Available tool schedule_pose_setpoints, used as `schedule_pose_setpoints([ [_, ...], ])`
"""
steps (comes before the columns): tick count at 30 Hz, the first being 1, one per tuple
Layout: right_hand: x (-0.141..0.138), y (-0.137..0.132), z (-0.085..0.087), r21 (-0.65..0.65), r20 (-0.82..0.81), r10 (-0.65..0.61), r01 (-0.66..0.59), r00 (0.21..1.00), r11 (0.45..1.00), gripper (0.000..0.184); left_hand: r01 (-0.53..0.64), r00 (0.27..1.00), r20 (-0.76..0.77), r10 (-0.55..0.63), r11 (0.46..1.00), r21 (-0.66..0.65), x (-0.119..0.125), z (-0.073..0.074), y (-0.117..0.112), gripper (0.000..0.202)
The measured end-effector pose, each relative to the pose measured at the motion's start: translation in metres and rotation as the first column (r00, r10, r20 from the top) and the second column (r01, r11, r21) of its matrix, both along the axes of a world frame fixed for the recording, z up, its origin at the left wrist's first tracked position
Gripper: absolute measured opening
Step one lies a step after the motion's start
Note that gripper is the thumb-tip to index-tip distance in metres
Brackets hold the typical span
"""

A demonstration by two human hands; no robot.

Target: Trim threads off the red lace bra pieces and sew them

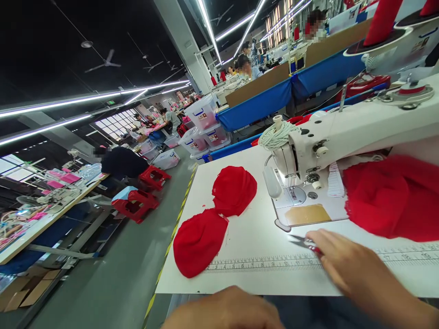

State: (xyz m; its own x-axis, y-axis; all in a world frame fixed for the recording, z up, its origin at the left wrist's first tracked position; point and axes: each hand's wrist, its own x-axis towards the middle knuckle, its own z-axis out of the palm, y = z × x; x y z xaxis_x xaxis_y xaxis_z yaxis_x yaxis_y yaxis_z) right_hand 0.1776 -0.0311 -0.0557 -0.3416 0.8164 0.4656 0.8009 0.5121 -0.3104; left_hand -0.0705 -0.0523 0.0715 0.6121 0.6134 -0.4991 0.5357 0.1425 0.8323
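My right hand (346, 262) lies on the white sewing table (254, 256) near its front edge, fingers closed over small thread snips (302, 242) whose metal tips stick out to the left. My left hand (226, 310) is at the bottom edge, below the table; only its back shows, fingers hidden. Two red fabric cups (216, 219) joined in the middle lie on the left half of the table. A white sewing machine (343, 137) stands behind, its needle plate (298, 196) just beyond my right hand. A heap of red fabric (394, 196) lies to the right under the machine arm.
A printed ruler (267, 262) runs along the table front. A cone of white cord (277, 135) sits on the machine head. A grey aisle (130, 274) with yellow tape runs on the left, with red stools (137, 203), plastic bins (202, 128) and other workers at benches.
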Motion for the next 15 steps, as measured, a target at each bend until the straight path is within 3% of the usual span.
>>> schedule_pose_setpoints([
  [1, 0.018, 0.006, -0.010, 0.096, 0.087, -0.122, 0.114, 0.989, 0.989, 0.032, -0.057, 0.998, 0.004, 0.057, 0.998, 0.009, 0.006, -0.006, 0.002, 0.027],
  [3, 0.049, 0.017, -0.026, 0.169, 0.248, -0.277, 0.240, 0.928, 0.956, 0.038, -0.320, 0.945, 0.054, 0.322, 0.947, -0.037, 0.019, -0.023, 0.012, 0.034],
  [5, 0.067, 0.022, -0.030, 0.210, 0.319, -0.335, 0.279, 0.886, 0.937, 0.040, -0.464, 0.861, 0.161, 0.482, 0.875, -0.139, 0.034, -0.042, 0.024, 0.037],
  [6, 0.070, 0.022, -0.028, 0.226, 0.315, -0.342, 0.281, 0.885, 0.933, 0.039, -0.501, 0.833, 0.200, 0.516, 0.857, -0.124, 0.041, -0.049, 0.029, 0.035],
  [8, 0.064, 0.019, -0.017, 0.206, 0.185, -0.291, 0.253, 0.939, 0.945, 0.037, -0.522, 0.803, 0.259, 0.537, 0.843, -0.132, 0.053, -0.058, 0.038, 0.033],
  [10, 0.045, 0.016, -0.004, 0.048, -0.181, -0.167, 0.179, 0.969, 0.983, 0.039, -0.492, 0.807, 0.301, 0.508, 0.860, -0.131, 0.063, -0.059, 0.044, 0.034],
  [11, 0.035, 0.016, 0.003, -0.095, -0.390, -0.077, 0.043, 0.917, 0.995, 0.039, -0.470, 0.815, 0.322, 0.482, 0.875, -0.118, 0.066, -0.057, 0.046, 0.034],
  [12, 0.024, 0.017, 0.008, -0.300, -0.550, -0.029, -0.165, 0.835, 0.939, 0.036, -0.455, 0.822, 0.343, 0.454, 0.887, -0.083, 0.069, -0.055, 0.048, 0.034],
  [13, 0.016, 0.019, 0.012, -0.437, -0.684, -0.020, -0.387, 0.729, 0.812, 0.035, -0.454, 0.827, 0.358, 0.433, 0.890, -0.029, 0.071, -0.054, 0.050, 0.033],
  [14, 0.009, 0.022, 0.015, -0.470, -0.783, -0.043, -0.543, 0.621, 0.696, 0.036, -0.470, 0.828, 0.366, 0.426, 0.882, 0.036, 0.072, -0.053, 0.053, 0.032],
  [15, 0.005, 0.024, 0.018, -0.480, -0.834, -0.100, -0.624, 0.542, 0.617, 0.034, -0.493, 0.827, 0.362, 0.431, 0.864, 0.098, 0.071, -0.053, 0.057, 0.031],
])
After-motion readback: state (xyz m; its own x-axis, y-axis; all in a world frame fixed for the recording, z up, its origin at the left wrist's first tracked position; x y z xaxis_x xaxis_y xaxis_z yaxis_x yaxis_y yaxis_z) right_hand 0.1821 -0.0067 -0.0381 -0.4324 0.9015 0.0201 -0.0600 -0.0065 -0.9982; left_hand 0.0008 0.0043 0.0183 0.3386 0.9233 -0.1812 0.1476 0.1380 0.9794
